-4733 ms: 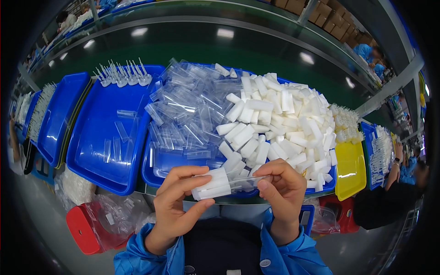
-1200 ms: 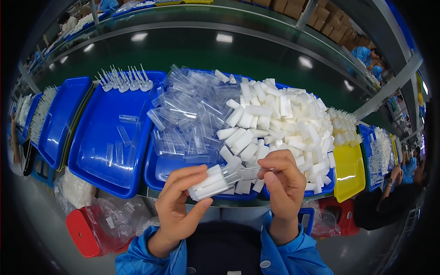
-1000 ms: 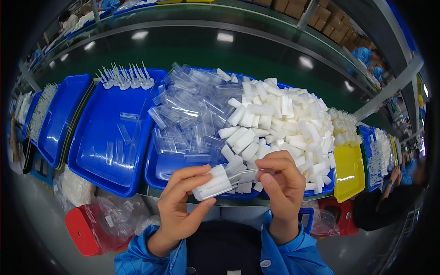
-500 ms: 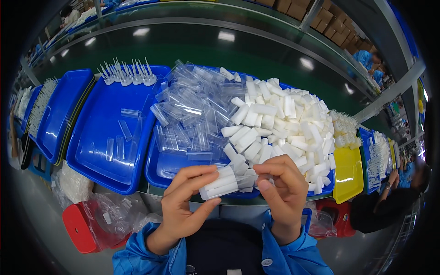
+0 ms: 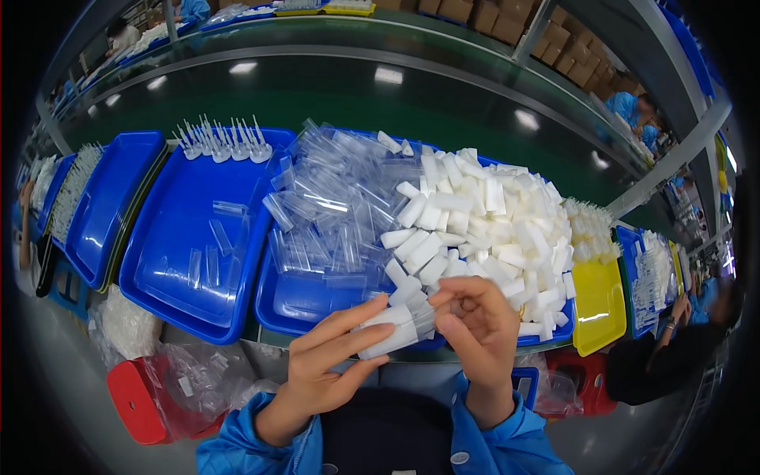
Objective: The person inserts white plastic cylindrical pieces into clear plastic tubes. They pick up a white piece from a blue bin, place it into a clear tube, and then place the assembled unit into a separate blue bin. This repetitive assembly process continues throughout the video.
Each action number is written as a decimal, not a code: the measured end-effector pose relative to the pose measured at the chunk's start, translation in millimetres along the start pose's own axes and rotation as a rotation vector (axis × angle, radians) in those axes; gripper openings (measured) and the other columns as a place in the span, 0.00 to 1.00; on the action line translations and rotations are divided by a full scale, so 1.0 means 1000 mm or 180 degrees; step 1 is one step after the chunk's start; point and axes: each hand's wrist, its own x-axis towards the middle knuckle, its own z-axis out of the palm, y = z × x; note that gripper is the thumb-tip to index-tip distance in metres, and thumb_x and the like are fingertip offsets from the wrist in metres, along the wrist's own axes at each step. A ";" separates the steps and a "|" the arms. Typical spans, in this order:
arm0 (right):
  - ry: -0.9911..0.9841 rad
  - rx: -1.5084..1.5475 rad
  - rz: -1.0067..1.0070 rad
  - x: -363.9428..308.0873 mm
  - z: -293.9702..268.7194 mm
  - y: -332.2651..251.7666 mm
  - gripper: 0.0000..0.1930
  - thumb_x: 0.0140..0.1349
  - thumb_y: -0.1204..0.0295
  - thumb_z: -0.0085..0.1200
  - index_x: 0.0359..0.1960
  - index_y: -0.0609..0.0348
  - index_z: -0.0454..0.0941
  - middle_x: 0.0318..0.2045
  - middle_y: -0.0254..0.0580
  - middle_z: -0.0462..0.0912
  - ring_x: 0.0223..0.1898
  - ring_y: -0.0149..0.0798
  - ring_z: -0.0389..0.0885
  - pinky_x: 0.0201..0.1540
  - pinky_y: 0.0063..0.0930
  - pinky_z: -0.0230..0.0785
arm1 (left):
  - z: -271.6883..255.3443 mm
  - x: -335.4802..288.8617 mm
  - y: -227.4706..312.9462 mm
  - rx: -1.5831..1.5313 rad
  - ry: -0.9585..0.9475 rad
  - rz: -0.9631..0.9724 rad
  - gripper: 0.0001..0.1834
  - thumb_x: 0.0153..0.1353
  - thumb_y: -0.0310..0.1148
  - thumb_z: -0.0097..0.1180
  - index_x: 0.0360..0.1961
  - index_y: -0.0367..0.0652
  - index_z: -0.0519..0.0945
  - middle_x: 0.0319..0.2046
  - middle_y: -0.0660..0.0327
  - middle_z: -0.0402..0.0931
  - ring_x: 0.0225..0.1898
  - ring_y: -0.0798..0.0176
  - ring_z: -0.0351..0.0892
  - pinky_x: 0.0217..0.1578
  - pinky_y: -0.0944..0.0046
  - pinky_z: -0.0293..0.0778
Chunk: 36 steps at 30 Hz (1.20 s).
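Over the near edge of the trays, my left hand (image 5: 328, 368) is closed around a small bundle of white foam blocks (image 5: 388, 329) lying side by side. Clear plastic sleeves (image 5: 424, 317) stick out from the bundle's right end. My right hand (image 5: 479, 336) has its thumb and fingers pinched at the tip of these sleeves; its fingertips partly hide what they grip. Just beyond both hands lie a heap of loose white foam blocks (image 5: 475, 210) and, to its left, a pile of clear plastic sleeves (image 5: 340, 198).
A blue tray (image 5: 158, 269) at left holds a few clear sleeves and white spiked parts (image 5: 226, 142). At right is a yellow tray (image 5: 598, 305) with pale parts. Red stools (image 5: 136, 400) stand below. Beyond runs a green conveyor (image 5: 317, 87); a co-worker in black sits at right.
The bundle in my left hand has moved slightly right and is turned more upward at its right end. My right fingers have curled in closer to the sleeves. The whole view has shifted a little.
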 end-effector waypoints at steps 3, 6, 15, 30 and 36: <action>0.0385 -0.0140 0.0219 -0.004 0.009 0.006 0.28 0.56 0.77 0.61 0.57 0.71 0.64 0.45 0.50 0.74 0.46 0.38 0.75 0.48 0.29 0.68 | 0.006 -0.001 -0.002 0.0258 0.0182 0.0068 0.25 0.45 0.18 0.67 0.48 0.32 0.80 0.53 0.40 0.74 0.49 0.48 0.80 0.48 0.59 0.76; 0.0341 -0.2237 -0.0803 -0.001 0.024 -0.001 0.39 0.47 0.68 0.71 0.58 0.68 0.62 0.48 0.50 0.69 0.52 0.44 0.69 0.55 0.38 0.62 | 0.012 -0.001 -0.002 0.0774 0.0373 0.0228 0.28 0.45 0.19 0.68 0.51 0.29 0.77 0.52 0.39 0.75 0.48 0.45 0.81 0.47 0.58 0.77; 0.0751 -0.3224 -0.1384 -0.008 0.055 0.017 0.37 0.33 0.61 0.71 0.49 0.64 0.76 0.36 0.43 0.68 0.39 0.44 0.66 0.46 0.36 0.58 | 0.016 -0.007 -0.005 0.1035 0.0621 0.0388 0.38 0.44 0.21 0.71 0.58 0.25 0.68 0.53 0.39 0.74 0.51 0.44 0.79 0.45 0.58 0.79; -0.0049 -0.3661 -0.1278 0.050 0.071 0.035 0.20 0.48 0.66 0.65 0.42 0.60 0.77 0.30 0.39 0.75 0.34 0.42 0.70 0.34 0.35 0.57 | -0.052 -0.011 -0.009 -0.0666 0.2228 -0.0329 0.28 0.60 0.26 0.57 0.59 0.27 0.65 0.60 0.39 0.65 0.55 0.49 0.75 0.45 0.61 0.82; -0.0013 -0.3916 -0.1122 0.056 0.074 0.045 0.21 0.47 0.65 0.65 0.41 0.59 0.74 0.27 0.39 0.76 0.32 0.42 0.71 0.35 0.36 0.58 | -0.047 -0.013 -0.008 -0.1278 0.2030 -0.0447 0.25 0.63 0.27 0.53 0.59 0.28 0.65 0.59 0.40 0.65 0.54 0.49 0.76 0.43 0.62 0.83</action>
